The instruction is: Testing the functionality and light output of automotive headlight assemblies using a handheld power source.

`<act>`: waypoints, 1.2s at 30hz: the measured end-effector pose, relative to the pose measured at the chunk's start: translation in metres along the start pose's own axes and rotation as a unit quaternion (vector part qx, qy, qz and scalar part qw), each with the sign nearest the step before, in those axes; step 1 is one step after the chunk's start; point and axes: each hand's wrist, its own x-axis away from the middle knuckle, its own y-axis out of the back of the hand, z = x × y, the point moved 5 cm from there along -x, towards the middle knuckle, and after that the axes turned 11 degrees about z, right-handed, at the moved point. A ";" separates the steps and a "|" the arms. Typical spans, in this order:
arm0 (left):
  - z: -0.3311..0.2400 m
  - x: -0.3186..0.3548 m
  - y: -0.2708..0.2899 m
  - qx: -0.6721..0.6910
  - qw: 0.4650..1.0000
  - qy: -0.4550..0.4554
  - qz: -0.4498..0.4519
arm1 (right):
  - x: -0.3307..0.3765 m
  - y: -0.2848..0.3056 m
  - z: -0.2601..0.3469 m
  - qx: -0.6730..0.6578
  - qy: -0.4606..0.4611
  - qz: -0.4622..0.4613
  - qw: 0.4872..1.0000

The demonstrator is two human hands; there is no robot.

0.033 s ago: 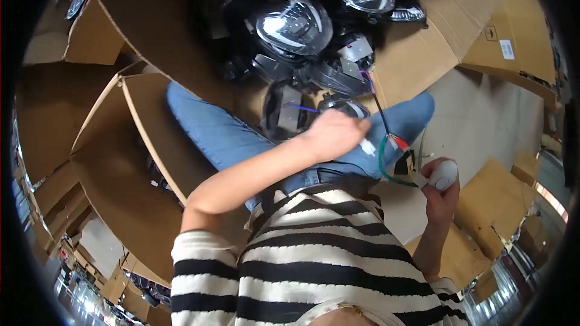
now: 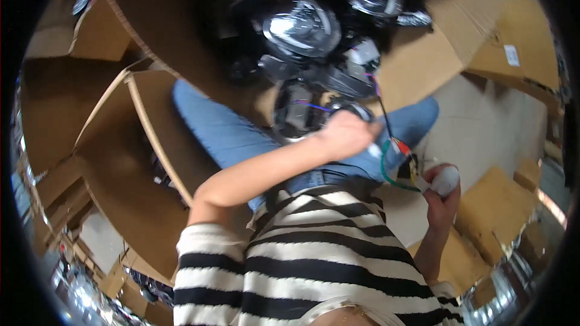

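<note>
My left hand [image 2: 349,136] is closed over my lap and smeared by motion. A blurred white connector [image 2: 374,150] shows just below its fingers, and a blue-purple wire [image 2: 313,106] runs toward it from a dark lamp unit [image 2: 292,112] between my knees. My right hand [image 2: 443,196], farther right, is closed on the end of a wire harness [image 2: 387,171] with green, yellow and black strands and a red piece. A rounded white thing [image 2: 446,181] shows at its fingers; I cannot tell what it is. The black cable goes up to the lamp pile.
A large cardboard box [image 2: 432,54] lies open ahead, holding several dark lamps with clear lenses [image 2: 302,27]. Another open carton [image 2: 130,163] stands at my left. Flattened cardboard [image 2: 492,229] lies on the floor at right, and a labelled carton [image 2: 513,30] stands beyond.
The whole view has shifted slightly. My left hand is a little farther right and more blurred, with the white connector beneath it. My right hand keeps its grip on the harness.
</note>
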 end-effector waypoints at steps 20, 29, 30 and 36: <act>-0.012 -0.055 -0.036 -0.032 0.997 -0.057 0.044 | -0.024 0.070 -0.039 0.074 0.021 0.010 0.997; 0.006 0.013 0.052 0.426 0.869 -0.110 -0.226 | -0.011 0.006 0.010 0.029 -0.039 -0.022 0.999; 0.002 0.014 0.057 0.443 0.864 -0.121 -0.205 | -0.020 -0.004 0.015 0.086 0.070 0.051 0.993; -0.021 0.009 0.060 0.446 0.877 -0.098 -0.152 | -0.021 -0.027 0.032 -0.014 0.058 0.114 0.992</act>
